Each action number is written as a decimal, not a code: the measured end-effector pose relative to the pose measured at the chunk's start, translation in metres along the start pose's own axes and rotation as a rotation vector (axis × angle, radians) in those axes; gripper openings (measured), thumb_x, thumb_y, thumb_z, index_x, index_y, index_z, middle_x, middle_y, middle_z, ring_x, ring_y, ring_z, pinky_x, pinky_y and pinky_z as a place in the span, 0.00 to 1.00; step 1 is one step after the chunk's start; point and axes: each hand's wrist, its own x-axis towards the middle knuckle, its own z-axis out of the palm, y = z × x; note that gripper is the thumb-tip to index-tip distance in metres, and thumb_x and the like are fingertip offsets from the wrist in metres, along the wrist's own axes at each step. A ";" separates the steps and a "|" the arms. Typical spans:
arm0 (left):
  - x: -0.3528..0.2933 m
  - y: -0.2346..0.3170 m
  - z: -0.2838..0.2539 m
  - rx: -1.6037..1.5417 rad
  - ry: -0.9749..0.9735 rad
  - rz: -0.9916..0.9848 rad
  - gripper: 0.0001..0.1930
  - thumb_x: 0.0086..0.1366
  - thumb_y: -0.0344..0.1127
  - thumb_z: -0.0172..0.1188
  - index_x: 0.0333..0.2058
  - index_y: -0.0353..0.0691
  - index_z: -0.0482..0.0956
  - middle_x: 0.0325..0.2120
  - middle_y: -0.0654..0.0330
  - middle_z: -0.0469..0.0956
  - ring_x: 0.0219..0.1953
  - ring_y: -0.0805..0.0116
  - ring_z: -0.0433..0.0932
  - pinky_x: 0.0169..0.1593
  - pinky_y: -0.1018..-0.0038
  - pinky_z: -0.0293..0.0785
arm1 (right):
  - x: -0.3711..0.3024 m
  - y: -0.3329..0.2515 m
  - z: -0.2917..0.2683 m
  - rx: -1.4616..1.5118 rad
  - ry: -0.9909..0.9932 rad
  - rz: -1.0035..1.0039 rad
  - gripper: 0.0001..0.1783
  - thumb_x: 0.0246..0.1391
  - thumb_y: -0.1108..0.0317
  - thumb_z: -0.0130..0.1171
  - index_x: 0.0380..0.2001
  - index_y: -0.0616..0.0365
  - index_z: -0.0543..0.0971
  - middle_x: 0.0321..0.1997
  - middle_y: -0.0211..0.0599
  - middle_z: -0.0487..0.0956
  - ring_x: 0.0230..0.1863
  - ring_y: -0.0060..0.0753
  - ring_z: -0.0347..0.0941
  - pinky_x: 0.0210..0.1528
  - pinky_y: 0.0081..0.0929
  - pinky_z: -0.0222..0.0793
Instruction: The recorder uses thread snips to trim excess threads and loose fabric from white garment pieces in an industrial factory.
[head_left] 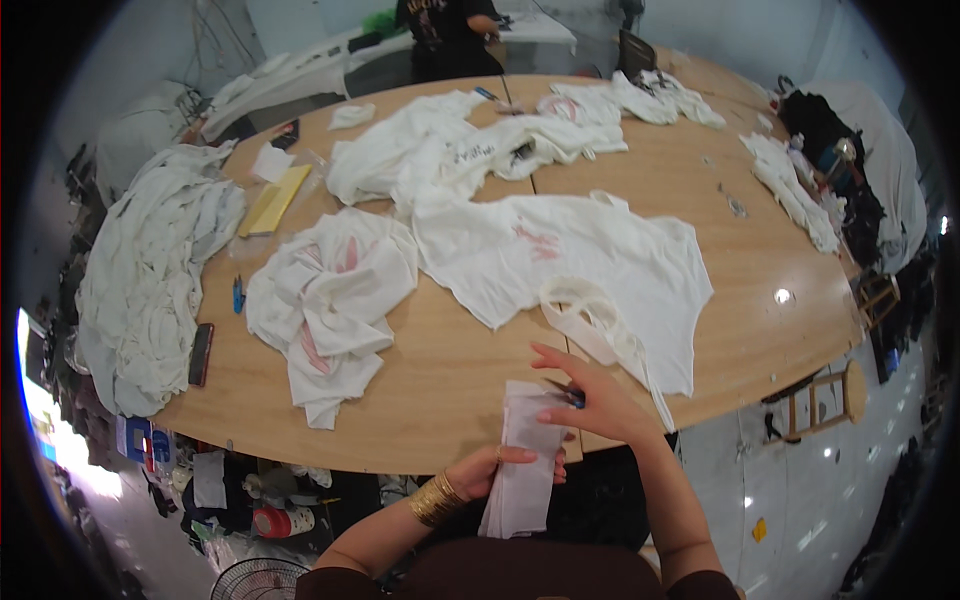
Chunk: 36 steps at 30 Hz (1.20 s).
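A folded strip of thin white fabric hangs at the table's near edge. My left hand is closed round its middle, thumb on top, with gold bangles at the wrist. At the strip's upper right is my right hand, thumb against the cloth and index finger stretched out above it. A small blue-handled tool, seemingly thread snips, sits in that hand, mostly hidden by the fingers. Just beyond lies a white garment with a reddish print and looped straps.
A crumpled white garment lies left of centre, beside a large white heap. Blue snips, a dark flat case and a yellow packet are on the table. A person stands beyond; a wooden stool is right.
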 end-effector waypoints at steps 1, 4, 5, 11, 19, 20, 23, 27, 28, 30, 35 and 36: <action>0.000 0.000 -0.002 0.029 0.003 -0.004 0.31 0.53 0.35 0.58 0.54 0.30 0.59 0.43 0.51 0.71 0.48 0.57 0.72 0.59 0.61 0.61 | 0.002 -0.003 0.000 -0.012 -0.005 -0.025 0.39 0.42 0.63 0.66 0.58 0.56 0.62 0.52 0.36 0.71 0.46 0.29 0.68 0.46 0.25 0.66; -0.002 -0.001 -0.006 0.043 -0.077 -0.021 0.29 0.58 0.35 0.56 0.56 0.33 0.58 0.45 0.55 0.71 0.48 0.63 0.72 0.56 0.69 0.65 | 0.001 -0.012 0.002 0.092 -0.194 0.174 0.45 0.38 0.66 0.68 0.60 0.50 0.58 0.47 0.30 0.72 0.43 0.25 0.68 0.41 0.24 0.65; -0.005 0.006 0.009 0.039 -0.050 -0.032 0.27 0.58 0.35 0.57 0.55 0.33 0.60 0.44 0.55 0.72 0.48 0.63 0.72 0.56 0.69 0.65 | 0.002 -0.003 0.004 0.129 0.072 -0.048 0.36 0.40 0.61 0.68 0.55 0.52 0.66 0.43 0.34 0.73 0.40 0.25 0.69 0.38 0.23 0.65; -0.010 -0.014 -0.016 0.080 0.026 -0.049 0.31 0.55 0.35 0.58 0.55 0.30 0.58 0.46 0.50 0.70 0.50 0.61 0.71 0.57 0.67 0.63 | -0.006 0.003 0.007 -0.160 -0.285 0.059 0.24 0.44 0.53 0.63 0.39 0.61 0.74 0.28 0.43 0.75 0.29 0.36 0.71 0.33 0.27 0.65; -0.005 0.003 0.007 0.885 0.464 0.165 0.24 0.61 0.37 0.54 0.53 0.32 0.61 0.43 0.51 0.73 0.46 0.62 0.73 0.48 0.71 0.68 | 0.001 0.002 -0.005 -0.148 -0.097 0.107 0.16 0.46 0.63 0.59 0.36 0.62 0.73 0.24 0.42 0.74 0.26 0.33 0.69 0.30 0.27 0.64; -0.005 0.004 0.006 1.305 0.561 0.255 0.23 0.63 0.38 0.52 0.53 0.32 0.61 0.42 0.49 0.73 0.45 0.61 0.73 0.47 0.70 0.68 | -0.001 0.002 -0.008 -0.155 -0.042 0.137 0.16 0.45 0.63 0.61 0.36 0.62 0.73 0.22 0.40 0.73 0.24 0.27 0.67 0.29 0.25 0.63; 0.005 0.005 0.010 1.253 0.519 0.433 0.20 0.64 0.37 0.49 0.51 0.32 0.60 0.41 0.46 0.72 0.43 0.59 0.74 0.46 0.69 0.68 | 0.003 0.024 0.000 0.090 0.186 0.053 0.21 0.45 0.63 0.62 0.43 0.56 0.73 0.22 0.30 0.72 0.24 0.20 0.66 0.28 0.22 0.62; 0.024 0.018 -0.006 1.001 0.689 0.745 0.20 0.64 0.34 0.49 0.52 0.34 0.59 0.42 0.51 0.72 0.44 0.65 0.72 0.48 0.72 0.67 | 0.001 0.015 0.009 0.501 0.494 0.237 0.27 0.46 0.64 0.63 0.50 0.56 0.70 0.23 0.22 0.71 0.18 0.12 0.60 0.17 0.15 0.54; 0.027 0.025 0.004 1.009 0.696 0.743 0.20 0.64 0.33 0.48 0.53 0.33 0.59 0.43 0.52 0.72 0.45 0.67 0.71 0.49 0.73 0.66 | -0.001 0.016 0.009 0.570 0.362 0.309 0.28 0.46 0.65 0.63 0.51 0.58 0.69 0.23 0.22 0.71 0.16 0.10 0.58 0.15 0.13 0.51; 0.032 0.030 0.013 1.012 0.704 0.715 0.21 0.64 0.31 0.48 0.54 0.33 0.58 0.44 0.53 0.71 0.46 0.68 0.70 0.50 0.74 0.65 | -0.006 0.023 0.016 0.654 0.236 0.397 0.29 0.45 0.66 0.63 0.51 0.61 0.68 0.22 0.22 0.71 0.15 0.08 0.56 0.13 0.12 0.47; 0.036 0.027 0.005 0.806 0.497 0.717 0.22 0.64 0.27 0.47 0.56 0.33 0.56 0.49 0.56 0.67 0.50 0.71 0.66 0.53 0.75 0.62 | -0.007 0.034 0.029 0.796 0.378 0.315 0.21 0.44 0.67 0.63 0.43 0.62 0.73 0.20 0.20 0.70 0.14 0.08 0.57 0.14 0.12 0.46; 0.034 0.027 0.005 0.802 0.502 0.705 0.22 0.64 0.27 0.47 0.56 0.33 0.56 0.49 0.56 0.67 0.50 0.71 0.66 0.53 0.75 0.62 | -0.010 0.028 0.027 0.802 0.379 0.327 0.21 0.44 0.67 0.63 0.43 0.62 0.73 0.20 0.20 0.70 0.14 0.08 0.57 0.14 0.12 0.46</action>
